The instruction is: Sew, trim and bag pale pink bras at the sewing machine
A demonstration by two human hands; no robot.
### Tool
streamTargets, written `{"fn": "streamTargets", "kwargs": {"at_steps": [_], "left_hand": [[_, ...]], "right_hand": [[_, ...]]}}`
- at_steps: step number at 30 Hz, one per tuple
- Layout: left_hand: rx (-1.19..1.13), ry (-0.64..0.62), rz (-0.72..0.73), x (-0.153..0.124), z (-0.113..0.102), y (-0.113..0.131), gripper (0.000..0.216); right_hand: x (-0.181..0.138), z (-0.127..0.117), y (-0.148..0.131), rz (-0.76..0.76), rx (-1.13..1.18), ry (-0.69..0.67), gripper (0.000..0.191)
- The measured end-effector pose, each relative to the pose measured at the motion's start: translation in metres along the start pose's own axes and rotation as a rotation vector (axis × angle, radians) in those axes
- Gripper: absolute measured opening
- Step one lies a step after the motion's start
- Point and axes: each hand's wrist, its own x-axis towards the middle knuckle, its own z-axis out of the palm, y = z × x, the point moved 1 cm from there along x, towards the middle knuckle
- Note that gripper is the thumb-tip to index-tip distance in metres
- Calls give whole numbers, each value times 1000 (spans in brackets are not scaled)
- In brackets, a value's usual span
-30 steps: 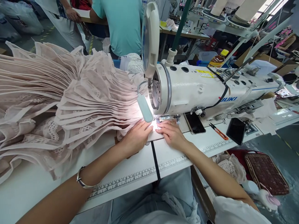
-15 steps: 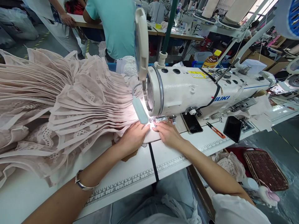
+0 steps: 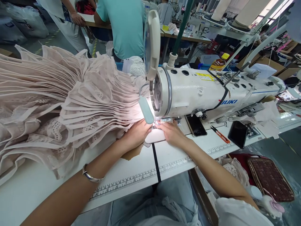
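A white sewing machine stands before me, its needle area brightly lit. My left hand lies at the left of the presser foot, fingers closed on the edge of beige lace-trimmed fabric, which spreads leftward in many layered pieces. My right hand is at the other side of the foot, thumb and fingers pinched together near the left fingertips. Glare and the fingers hide what is in that pinch. A grey-green plate hangs just above the left fingertips and partly covers the needle.
A black phone, orange-handled thread snips and a dark tablet-like device lie right of my right hand. A printed ruler runs along the table's front edge. A person in a teal shirt is across the table.
The whole view has shifted slightly, so things sit further right. Both hands stay by the presser foot, with the fingertips slightly changed in position.
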Motion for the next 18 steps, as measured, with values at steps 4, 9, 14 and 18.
{"fn": "streamTargets", "kwargs": {"at_steps": [4, 9, 14, 18], "left_hand": [[1, 10, -15, 0, -1, -1, 15], [47, 46, -45, -3, 2, -5, 17], [184, 91, -166, -6, 13, -4, 18], [394, 162, -88, -11, 21, 3, 22]], "right_hand": [[0, 2, 2, -16, -35, -6, 49], [1, 0, 0, -23, -67, -8, 41], [2, 1, 1, -1, -54, 1, 42], [5, 4, 4, 93, -88, 60, 41]]}}
